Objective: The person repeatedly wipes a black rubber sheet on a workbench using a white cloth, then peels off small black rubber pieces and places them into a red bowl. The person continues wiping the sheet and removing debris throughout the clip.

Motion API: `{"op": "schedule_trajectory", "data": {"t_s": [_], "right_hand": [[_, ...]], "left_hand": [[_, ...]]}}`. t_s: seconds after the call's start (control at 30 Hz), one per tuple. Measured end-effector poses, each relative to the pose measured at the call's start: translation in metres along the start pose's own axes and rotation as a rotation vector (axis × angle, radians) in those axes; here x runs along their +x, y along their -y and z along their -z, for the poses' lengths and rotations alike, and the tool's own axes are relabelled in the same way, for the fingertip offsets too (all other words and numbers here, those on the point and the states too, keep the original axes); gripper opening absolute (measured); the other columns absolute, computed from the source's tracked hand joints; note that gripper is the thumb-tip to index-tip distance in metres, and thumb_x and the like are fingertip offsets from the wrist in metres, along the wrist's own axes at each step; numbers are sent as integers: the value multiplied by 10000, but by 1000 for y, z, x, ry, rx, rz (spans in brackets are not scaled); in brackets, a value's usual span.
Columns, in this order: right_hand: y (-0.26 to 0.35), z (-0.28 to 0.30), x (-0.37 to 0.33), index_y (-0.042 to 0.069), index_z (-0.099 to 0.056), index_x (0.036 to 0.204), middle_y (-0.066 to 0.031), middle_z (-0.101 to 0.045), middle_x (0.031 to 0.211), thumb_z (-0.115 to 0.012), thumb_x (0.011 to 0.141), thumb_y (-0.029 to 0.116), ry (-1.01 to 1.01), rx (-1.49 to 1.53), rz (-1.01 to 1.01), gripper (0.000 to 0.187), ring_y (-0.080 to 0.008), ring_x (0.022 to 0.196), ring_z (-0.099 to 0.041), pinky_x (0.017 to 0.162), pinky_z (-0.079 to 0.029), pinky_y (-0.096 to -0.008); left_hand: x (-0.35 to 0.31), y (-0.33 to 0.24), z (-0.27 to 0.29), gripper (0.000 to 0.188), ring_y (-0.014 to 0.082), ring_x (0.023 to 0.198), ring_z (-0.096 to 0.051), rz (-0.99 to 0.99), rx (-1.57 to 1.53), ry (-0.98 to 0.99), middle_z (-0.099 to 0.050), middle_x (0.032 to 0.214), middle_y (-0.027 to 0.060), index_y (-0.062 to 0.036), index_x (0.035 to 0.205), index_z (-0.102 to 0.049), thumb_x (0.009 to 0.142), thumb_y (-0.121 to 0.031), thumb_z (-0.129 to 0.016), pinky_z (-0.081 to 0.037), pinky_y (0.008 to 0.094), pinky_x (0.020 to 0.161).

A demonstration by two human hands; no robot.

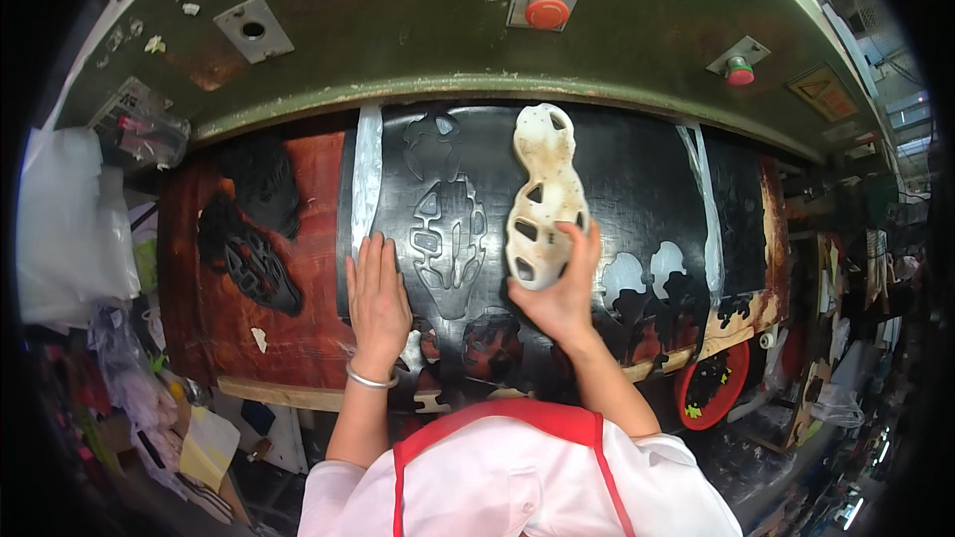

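Note:
My right hand (562, 293) grips the near end of a white, sole-shaped cutting die (545, 201) pierced by several holes. The die lies lengthwise on a black rubber sheet (637, 164), or just above it; which, I cannot tell. My left hand (380, 303) rests flat near the sheet's left part, fingers stretched out, holding nothing. Between my hands, a sole outline with inner openings (448, 249) is cut into the sheet. A clear plastic strip (367, 174) runs just beyond my left fingertips. Ragged cut-outs (492, 338) mark the sheet's near edge.
Black cut sole pieces (254, 264) lie piled on the reddish-brown board (323, 278) at left. A green machine beam (398, 30) with a red button (546, 12) spans the far side. A red basin (734, 378) of scraps stands low at right.

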State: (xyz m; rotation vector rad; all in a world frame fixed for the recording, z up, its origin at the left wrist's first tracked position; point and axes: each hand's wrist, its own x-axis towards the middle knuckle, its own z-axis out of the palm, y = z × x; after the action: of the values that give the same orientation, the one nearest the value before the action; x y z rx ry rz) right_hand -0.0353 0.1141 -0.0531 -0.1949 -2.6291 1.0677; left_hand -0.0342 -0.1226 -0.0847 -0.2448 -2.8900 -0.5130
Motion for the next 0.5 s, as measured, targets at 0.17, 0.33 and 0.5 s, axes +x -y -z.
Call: {"op": "schedule_trajectory", "data": {"t_s": [0.17,0.33,0.5], "right_hand": [[-11,-47,57,52,-313,1398,-403,-156,1397,-822,578,153,-29,11,132,970,-566,1251,-256,1038,-293,-594],[-33,-55,125,40,-249,1456,-374,-231,1410,-846,662,281,54,113,198,1022,-498,1300,-308,1069,-326,-512],[-77,40,174,3,-208,1483,-251,-361,1431,-644,914,236,-342,356,-120,754,-337,1304,-409,1030,-391,-405]], "left_hand": [[44,8,-16,446,334,1355,-387,56,26,-59,-451,1422,179,27,1333,-472,894,-33,-524,-278,486,1124],[109,26,-31,409,344,1329,-413,59,-17,-120,-464,1415,168,-1,1335,-485,928,-38,-498,-286,462,1123],[104,41,-8,359,352,1169,-527,167,-181,-244,-568,1236,201,-16,1252,-547,901,-77,-586,-425,415,966]]}}
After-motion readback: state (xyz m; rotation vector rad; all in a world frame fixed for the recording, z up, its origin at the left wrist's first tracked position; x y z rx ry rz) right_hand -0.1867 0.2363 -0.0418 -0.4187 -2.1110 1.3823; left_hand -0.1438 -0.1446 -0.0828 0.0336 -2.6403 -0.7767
